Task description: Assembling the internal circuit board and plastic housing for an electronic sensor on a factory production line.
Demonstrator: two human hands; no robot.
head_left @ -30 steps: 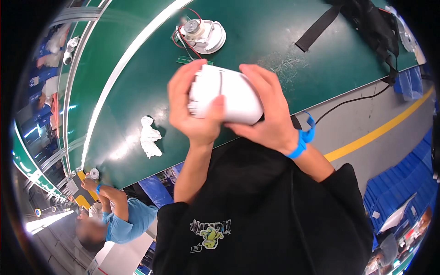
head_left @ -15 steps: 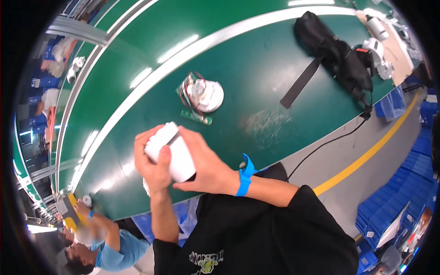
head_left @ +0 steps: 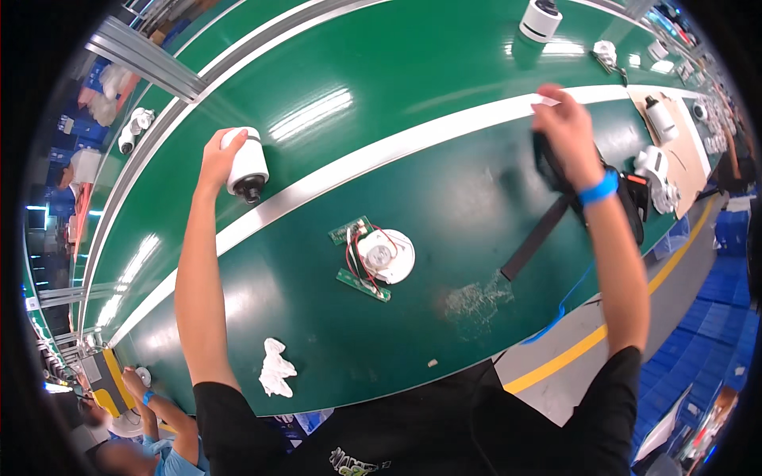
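My left hand (head_left: 216, 161) is closed round a white cylinder with a black stepped end (head_left: 248, 161), over the green belt at the left. The black end points toward me. Out to the right, my right hand (head_left: 568, 131) is raised above the black bag (head_left: 548, 163), its fingers apart and slightly blurred, with nothing visible in them. A blue band circles that wrist. Between my arms lies a round white part (head_left: 397, 255) with red and black wires and a clear round piece on it. Two green circuit boards (head_left: 363, 285) lie against it.
A crumpled white cloth or glove (head_left: 276, 369) lies near the front edge. The bag's dark strap (head_left: 536, 238) stretches across the table. A white rail (head_left: 381, 151) divides table from belt. Another white cylinder (head_left: 541, 22) stands on the belt. A person (head_left: 171, 444) works at far left.
My hands were together round a white part near the front edge; now they are wide apart. The left hand has the white cylinder at the belt, and the right has moved far right.
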